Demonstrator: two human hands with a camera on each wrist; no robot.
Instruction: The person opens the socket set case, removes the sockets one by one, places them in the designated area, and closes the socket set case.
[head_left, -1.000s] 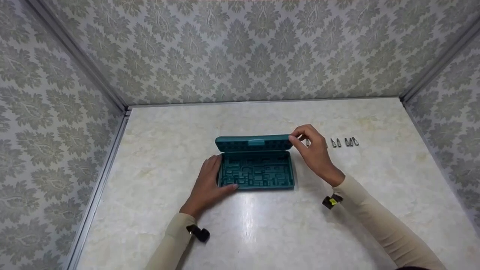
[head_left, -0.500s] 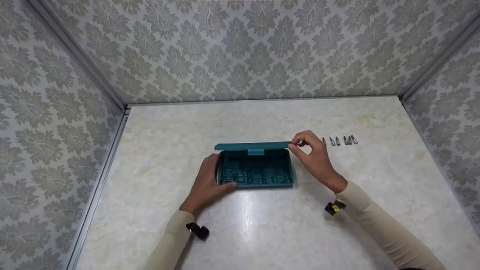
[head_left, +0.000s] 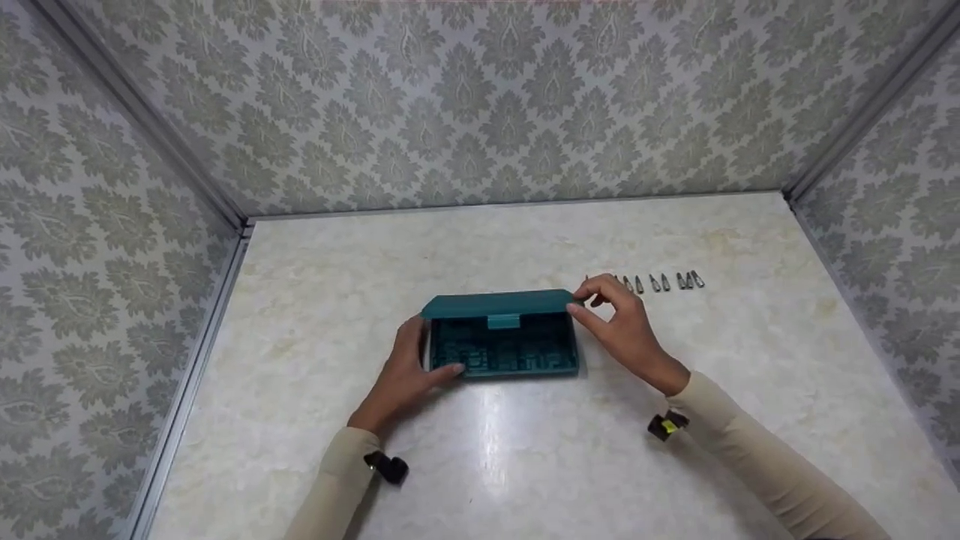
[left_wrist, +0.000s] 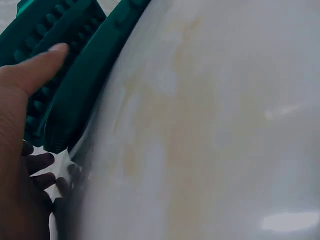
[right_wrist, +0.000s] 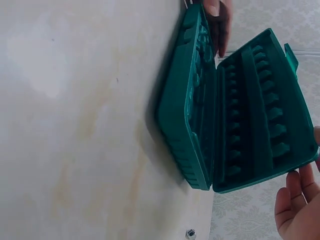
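A teal plastic tool case lies on the table with its lid [head_left: 499,302] partly raised, tilted over the base [head_left: 517,372]. The lid's front carries a latch tab [head_left: 503,322]. My left hand [head_left: 405,375] holds the base's left end, thumb on the front edge, fingers along the side. In the left wrist view that thumb [left_wrist: 45,65] lies over the case's edge. My right hand [head_left: 626,330] pinches the lid's right corner between thumb and fingers. The right wrist view shows rows of moulded notches inside the lid [right_wrist: 260,115]. Shadow partly hides the base's moulded recesses.
Several small pointed metal pieces [head_left: 655,283] stand or lie in a row behind my right hand; their kind is too small to tell. The pale marbled table [head_left: 337,247] meets a patterned wall [head_left: 487,112] at the back, with side walls left and right.
My right hand has brought the lid forward and down over the base, from near upright to a slanting angle. More metal pieces show behind that hand. The left hand keeps its hold.
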